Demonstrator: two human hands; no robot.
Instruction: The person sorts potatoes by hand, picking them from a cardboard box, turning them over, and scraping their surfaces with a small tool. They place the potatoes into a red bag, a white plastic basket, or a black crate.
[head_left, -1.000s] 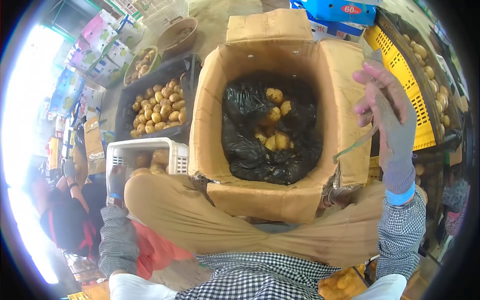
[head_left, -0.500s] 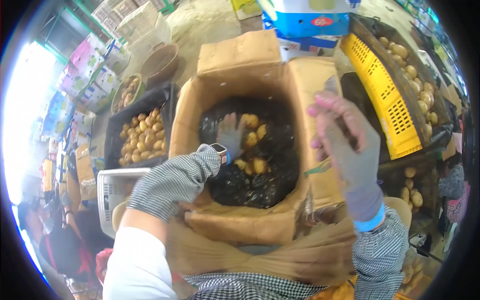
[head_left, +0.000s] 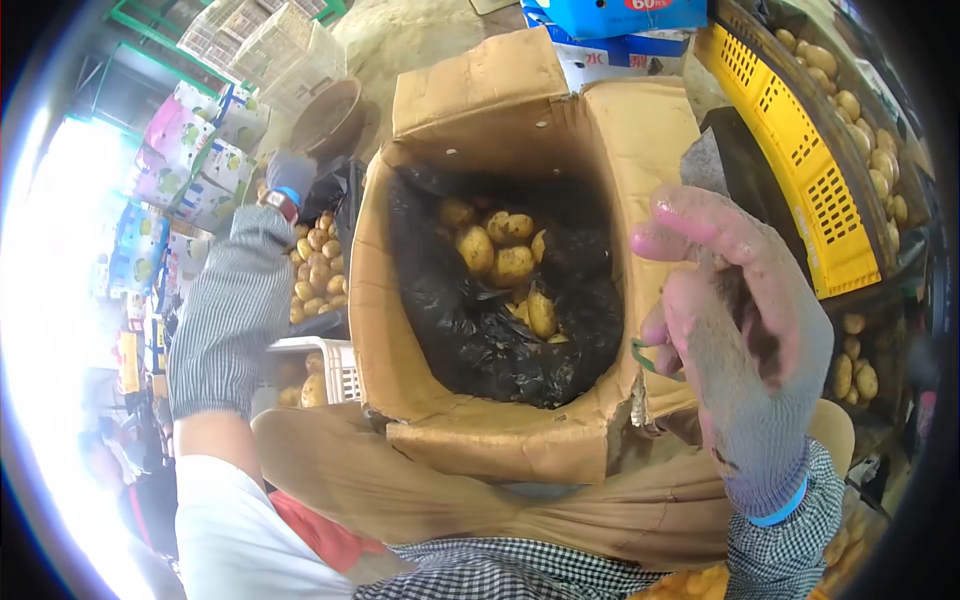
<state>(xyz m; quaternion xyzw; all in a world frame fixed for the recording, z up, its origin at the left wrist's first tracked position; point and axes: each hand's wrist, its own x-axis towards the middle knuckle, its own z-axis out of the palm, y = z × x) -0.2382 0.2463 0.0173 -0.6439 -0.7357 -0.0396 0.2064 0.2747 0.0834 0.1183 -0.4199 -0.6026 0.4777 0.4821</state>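
Note:
An open cardboard carton (head_left: 500, 440) lined with black plastic (head_left: 440, 330) stands in front of me, with several yellow potatoes (head_left: 513, 265) inside. To its right, my right hand (head_left: 740, 330), in a dirty grey-pink glove, is raised with its fingers curled. A small green item (head_left: 643, 356) sticks out by its lower fingers. My left hand (head_left: 290, 175), gloved and blurred, reaches over the far end of a black-lined crate of potatoes (head_left: 318, 265) at the left. Whether it holds anything cannot be seen.
A white basket (head_left: 340, 365) with potatoes stands left of the carton. At the right are a yellow perforated crate side (head_left: 790, 150) and more potatoes (head_left: 870, 140). A brown bowl (head_left: 325, 115) and printed boxes (head_left: 180, 150) lie at the back left. A blue box (head_left: 625, 18) is behind.
My left hand has left the carton and moved to the far left crate. The potatoes in the carton now show uncovered. My right hand looks larger and slightly lower. The view has shifted.

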